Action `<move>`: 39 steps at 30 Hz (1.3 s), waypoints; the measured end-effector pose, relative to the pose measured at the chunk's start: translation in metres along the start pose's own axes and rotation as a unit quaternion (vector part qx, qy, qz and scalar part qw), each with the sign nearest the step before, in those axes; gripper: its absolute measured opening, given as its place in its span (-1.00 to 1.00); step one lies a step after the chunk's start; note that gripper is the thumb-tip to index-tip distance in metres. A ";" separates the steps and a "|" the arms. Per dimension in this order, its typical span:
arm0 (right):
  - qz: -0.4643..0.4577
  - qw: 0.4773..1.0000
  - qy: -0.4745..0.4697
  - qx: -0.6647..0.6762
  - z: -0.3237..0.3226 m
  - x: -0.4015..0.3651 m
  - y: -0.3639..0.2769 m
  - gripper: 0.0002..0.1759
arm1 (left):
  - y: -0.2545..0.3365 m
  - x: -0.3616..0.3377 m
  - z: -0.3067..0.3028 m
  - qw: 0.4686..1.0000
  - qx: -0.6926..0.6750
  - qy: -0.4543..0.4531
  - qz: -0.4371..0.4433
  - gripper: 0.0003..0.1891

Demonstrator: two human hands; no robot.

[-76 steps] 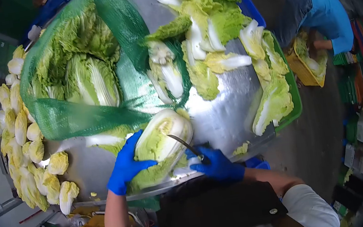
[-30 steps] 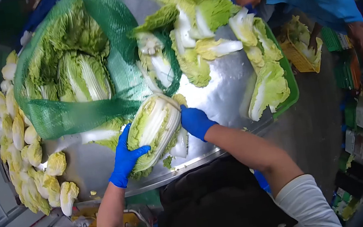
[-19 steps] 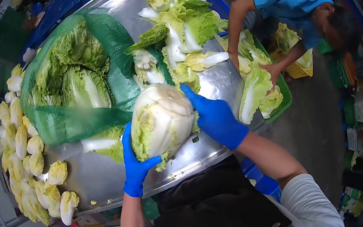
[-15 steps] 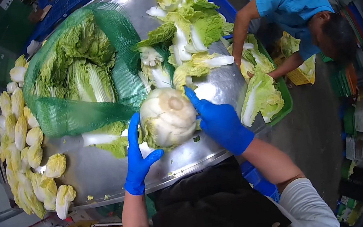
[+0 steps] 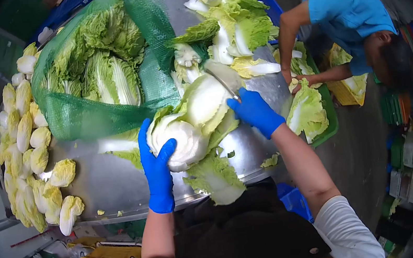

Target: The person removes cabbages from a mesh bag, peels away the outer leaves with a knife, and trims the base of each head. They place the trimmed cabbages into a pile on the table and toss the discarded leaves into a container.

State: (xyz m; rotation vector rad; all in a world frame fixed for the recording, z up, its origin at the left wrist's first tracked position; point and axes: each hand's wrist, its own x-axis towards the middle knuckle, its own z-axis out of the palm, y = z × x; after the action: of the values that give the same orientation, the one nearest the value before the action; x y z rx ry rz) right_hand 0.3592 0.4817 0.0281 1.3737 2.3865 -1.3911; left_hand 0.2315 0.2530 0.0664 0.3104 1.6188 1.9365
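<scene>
My left hand (image 5: 157, 170), in a blue glove, grips the near-left side of a napa cabbage (image 5: 179, 142), thumb over its pale cut base. Loosened outer leaves (image 5: 206, 100) spread from the cabbage's far right side. My right hand (image 5: 258, 114), also gloved in blue, is closed around a knife; its broad blade (image 5: 225, 76) points away to the upper left, above the leaves. A loose green-white leaf (image 5: 216, 178) hangs at the table's front edge, just below the cabbage.
On the metal table (image 5: 100, 183), a green mesh bag (image 5: 105, 123) holds whole cabbages. Several trimmed yellow cabbages (image 5: 22, 133) line the left side. Leaves (image 5: 233, 19) pile at the back. A co-worker in a blue shirt (image 5: 347, 1) handles leaves by a green crate (image 5: 329, 117) at right.
The cabbage has been turned and its outer leaves have come loose. The knife blade now shows beyond my right hand. A leaf has dropped to the table's front edge.
</scene>
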 end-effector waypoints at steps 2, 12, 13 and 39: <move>-0.093 0.995 0.013 0.020 0.009 -0.018 -0.007 -0.59 | -0.002 0.004 0.000 1.000 -0.009 0.001 0.002 -0.23; -0.164 0.946 -0.067 0.272 0.062 -0.063 -0.039 -0.21 | -0.017 0.011 -0.055 0.990 0.007 -0.142 0.019 -0.19; -0.177 0.945 -0.073 0.265 0.059 -0.063 -0.039 -0.23 | -0.027 0.019 -0.093 0.988 0.106 -0.108 0.031 -0.23; -0.128 0.947 -0.107 0.275 0.054 -0.104 -0.001 -0.15 | -0.008 0.014 -0.022 0.992 0.086 -0.091 0.022 -0.48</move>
State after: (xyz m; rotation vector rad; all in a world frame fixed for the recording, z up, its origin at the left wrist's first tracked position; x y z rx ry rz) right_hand 0.4019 0.3737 0.0429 0.9290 2.1790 -2.2744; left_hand 0.2111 0.2432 0.0514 0.5776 1.6715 1.7476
